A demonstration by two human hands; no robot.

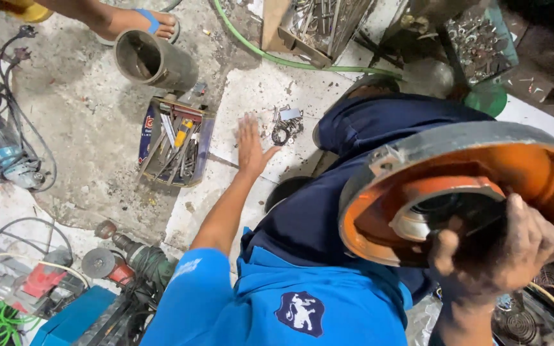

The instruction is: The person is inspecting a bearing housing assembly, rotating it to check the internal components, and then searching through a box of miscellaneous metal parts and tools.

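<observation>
The right hand (501, 250) grips a large round orange casing (463, 192), fingers hooked into its dark central hub, holding it up close to the camera at the right of the view, over the lap in dark blue trousers (367, 134). The casing's grey outer rim tilts up to the right; its orange inside faces the viewer. The left hand (251, 146) is stretched out flat and open, fingers spread, palm down on a pale floor slab (258, 90), holding nothing. Just right of its thumb lies a small heap of metal bits (286, 125), including a dark ring. Left of the hand sits a low tray (176, 142) crammed with hand tools, among them a yellow-handled one. Beyond it a grey pipe section (152, 59) lies on its side, open mouth showing, next to another person's sandalled foot (152, 22). At the top, a wooden box (312, 29) holds metal rods, and a second bin (479, 38) holds loose hardware. A green hose (277, 57) curves between them. Power tools and cables (8, 154) crowd the left edge, and an angle grinder (129, 256) lies bottom left. Bare concrete shows between tray and tools.
</observation>
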